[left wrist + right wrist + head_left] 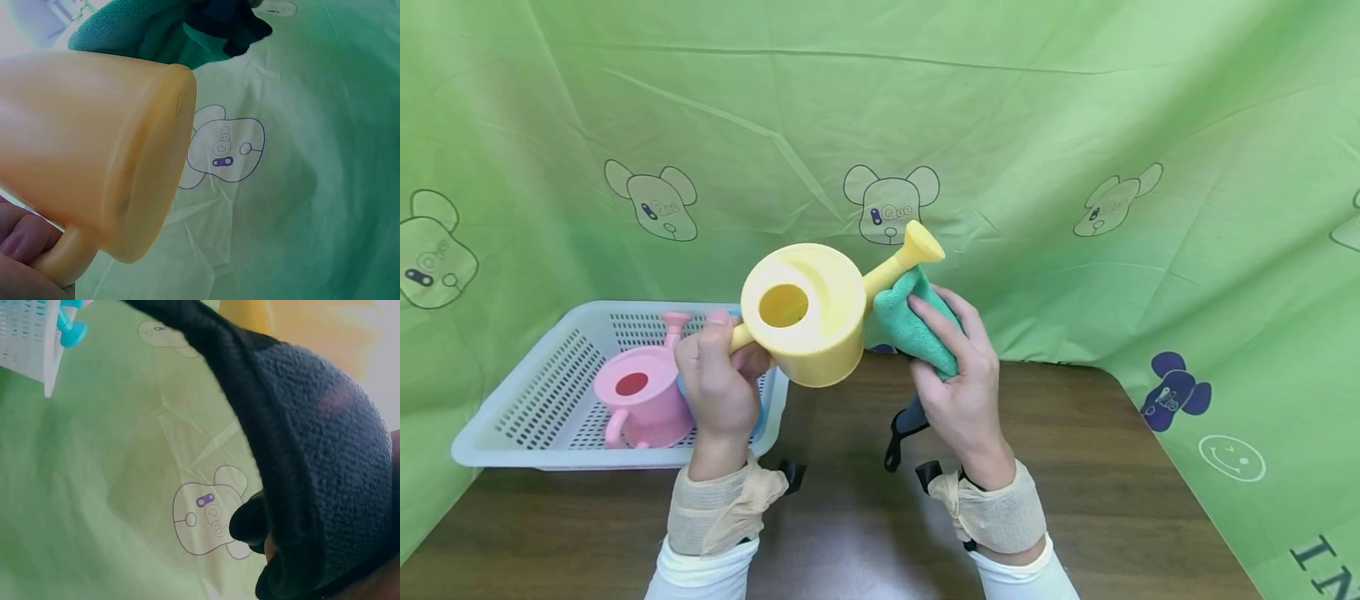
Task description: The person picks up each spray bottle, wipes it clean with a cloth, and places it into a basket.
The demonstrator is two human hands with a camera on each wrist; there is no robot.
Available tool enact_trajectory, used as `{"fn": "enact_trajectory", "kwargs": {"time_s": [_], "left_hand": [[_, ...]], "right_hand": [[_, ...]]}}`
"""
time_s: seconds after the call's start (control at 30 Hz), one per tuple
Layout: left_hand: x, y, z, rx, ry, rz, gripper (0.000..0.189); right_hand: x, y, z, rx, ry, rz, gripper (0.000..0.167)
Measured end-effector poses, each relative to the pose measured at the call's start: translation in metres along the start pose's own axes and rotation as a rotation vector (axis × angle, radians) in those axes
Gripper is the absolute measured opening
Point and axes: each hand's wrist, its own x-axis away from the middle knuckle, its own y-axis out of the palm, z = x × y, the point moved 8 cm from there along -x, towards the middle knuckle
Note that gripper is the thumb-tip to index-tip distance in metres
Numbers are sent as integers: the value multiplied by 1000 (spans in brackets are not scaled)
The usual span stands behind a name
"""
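A yellow watering can is held up above the table, its spout pointing up to the right. My left hand grips it by the handle; the left wrist view shows the handle between the fingers. With my right hand I hold a green cloth against the spout, just below its flared end. A grey part of the cloth with a black edge and loop hangs under the hand, and this grey side fills much of the right wrist view. The right fingertips are partly hidden there.
On the left of the brown table stands a white perforated basket. Inside are a pink watering can and a blue one, mostly hidden, whose spout end shows. A green curtain surrounds the table.
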Motion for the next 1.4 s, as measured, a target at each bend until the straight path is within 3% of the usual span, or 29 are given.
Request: {"fn": "enact_trajectory", "kwargs": {"time_s": [0.17,0.43,0.67,0.93,1.13,1.4], "left_hand": [[1,0,7,-61,99,10,52],[-3,-19,20,-100,257,173,48],[-2,-29,32,-282,366,246,44],[-2,-24,35,-267,403,149,41],[-4,-19,33,-295,405,20,40],[-3,-15,30,-275,407,-85,38]], "right_hand": [[-1,-4,1,-11,4,32,61],[-6,-25,9,-14,19,134,63],[-10,-35,7,63,-51,156,55],[-11,-38,6,74,-110,148,54],[-11,-39,4,63,-151,147,53],[-12,-42,6,65,-147,155,52]]}}
